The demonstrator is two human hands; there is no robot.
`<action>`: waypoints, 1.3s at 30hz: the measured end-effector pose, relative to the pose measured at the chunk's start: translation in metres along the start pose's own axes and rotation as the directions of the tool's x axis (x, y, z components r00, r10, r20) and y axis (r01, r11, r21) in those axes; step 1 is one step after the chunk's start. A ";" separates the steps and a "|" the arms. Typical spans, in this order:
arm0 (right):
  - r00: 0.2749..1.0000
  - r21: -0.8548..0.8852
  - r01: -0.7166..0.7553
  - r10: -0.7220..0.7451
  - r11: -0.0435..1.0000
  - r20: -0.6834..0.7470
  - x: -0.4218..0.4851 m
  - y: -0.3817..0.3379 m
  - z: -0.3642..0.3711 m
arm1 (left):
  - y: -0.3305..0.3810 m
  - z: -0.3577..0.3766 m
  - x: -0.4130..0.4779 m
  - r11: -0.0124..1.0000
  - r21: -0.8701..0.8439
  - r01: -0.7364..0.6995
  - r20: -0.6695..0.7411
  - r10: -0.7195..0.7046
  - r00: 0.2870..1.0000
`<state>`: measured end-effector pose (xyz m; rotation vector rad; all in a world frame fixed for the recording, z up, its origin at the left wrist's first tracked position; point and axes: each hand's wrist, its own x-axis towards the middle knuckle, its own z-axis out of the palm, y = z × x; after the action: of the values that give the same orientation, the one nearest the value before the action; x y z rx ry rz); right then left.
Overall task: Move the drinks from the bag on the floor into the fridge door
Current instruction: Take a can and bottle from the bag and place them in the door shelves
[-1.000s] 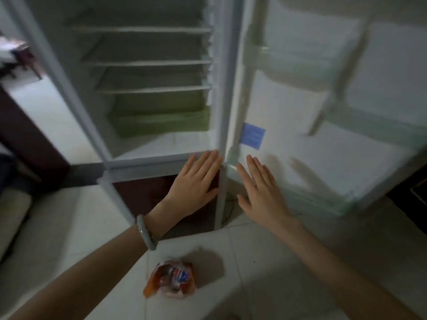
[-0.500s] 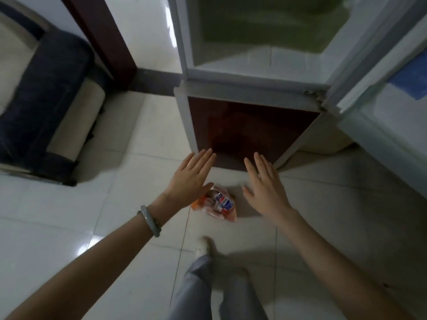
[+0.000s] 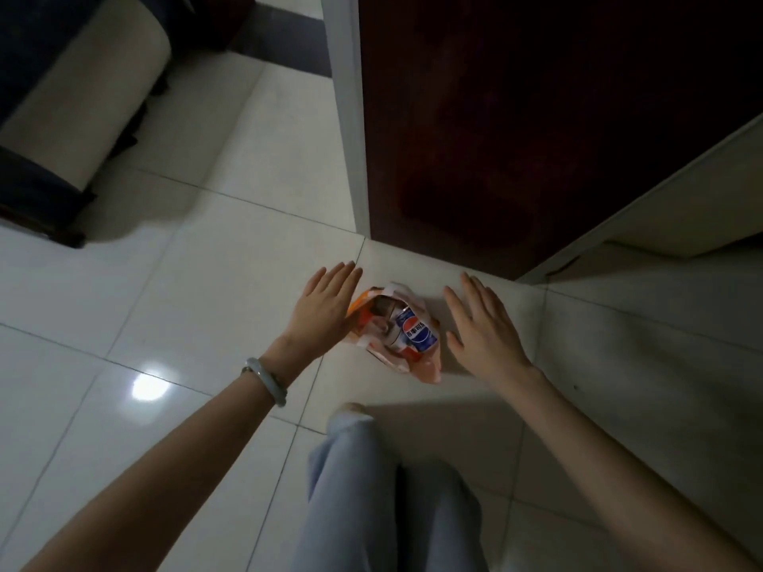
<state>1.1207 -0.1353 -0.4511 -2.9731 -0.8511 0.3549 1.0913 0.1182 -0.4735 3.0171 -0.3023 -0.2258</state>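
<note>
On the tiled floor (image 3: pixel 198 291), right at the foot of the fridge's dark lower panel (image 3: pixel 516 130), I now have the orange bag (image 3: pixel 417 361) squarely between my two hands. A second ago my view took in the open fridge shelves and door, with the bag down by my wrists; since then I have bent and looked down, so the fridge door is out of view and the bag fills the middle. My left hand (image 3: pixel 324 313) hangs just beside the bag's left edge, fingers spread flat and holding nothing; whether it brushes the plastic I cannot tell. My right hand (image 3: pixel 483 328) is near the other side, also flat and empty. A blue cola can (image 3: pixel 415 330) shows through the bag's open mouth. I judge the reach nearly finished and the first pick about to start; no drink has left the bag yet.
</note>
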 end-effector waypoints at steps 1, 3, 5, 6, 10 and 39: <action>1.000 -0.011 0.006 -0.006 1.000 -0.001 0.008 0.003 0.025 | -0.004 0.026 0.005 1.000 0.014 0.009 0.000 -0.009 1.000; 1.000 -0.011 0.017 -0.017 1.000 -0.019 0.023 0.008 0.072 | -0.012 0.075 0.015 0.998 0.052 0.034 -0.015 -0.033 0.999; 0.999 0.012 0.024 -0.024 1.000 -0.049 0.037 0.012 0.115 | -0.022 0.119 0.023 0.996 0.073 0.053 -0.042 -0.050 0.998; 0.997 0.023 0.034 -0.032 0.999 -0.068 0.042 0.015 0.134 | -0.027 0.138 0.027 0.995 0.075 0.058 -0.059 -0.054 0.997; 0.991 0.110 0.050 -0.036 0.993 -0.128 0.060 0.021 0.195 | -0.043 0.197 0.031 0.995 0.048 0.084 -0.101 -0.078 0.992; 0.943 0.129 0.024 0.020 0.991 -0.333 -0.011 0.068 0.260 | 0.058 0.297 0.098 0.863 0.372 -0.341 0.205 0.282 0.937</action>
<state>1.0883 -0.2083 -0.7078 -2.7917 -0.7579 -0.0915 1.1287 0.0161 -0.7726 3.2828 -0.9572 -0.3982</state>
